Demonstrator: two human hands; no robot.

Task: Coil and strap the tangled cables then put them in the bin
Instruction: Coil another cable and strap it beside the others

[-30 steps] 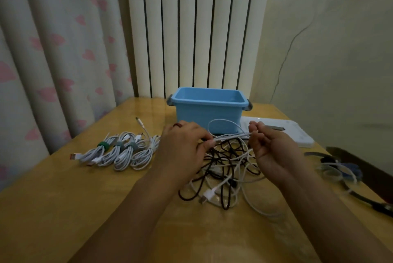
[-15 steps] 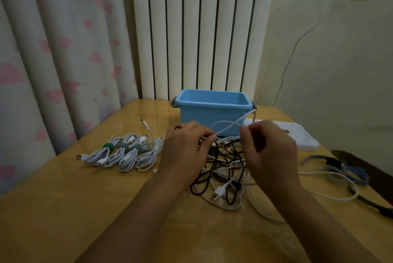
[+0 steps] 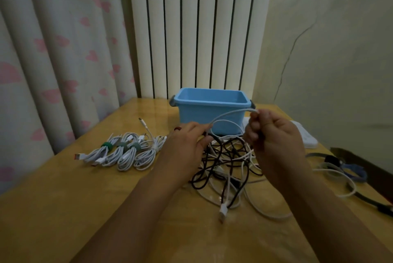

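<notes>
A tangle of black and white cables [image 3: 228, 163] lies on the wooden table [image 3: 63, 209] in front of the blue bin [image 3: 212, 111]. My right hand [image 3: 274, 141] pinches the end of a white cable [image 3: 229, 114] and holds it up in front of the bin. That cable arcs left and down to my left hand [image 3: 187, 145], which pinches it just above the tangle. Several coiled white cables [image 3: 125, 152] with green and grey straps lie in a row to the left.
Loose straps [image 3: 344, 169] and a white cable loop lie at the right table edge. A white flat device [image 3: 306, 137] sits behind my right hand. Curtain and radiator stand behind the table.
My right hand has lifted the white cable's end up and to the right, drawing more of it out of the tangle. My left hand stays at the tangle.
</notes>
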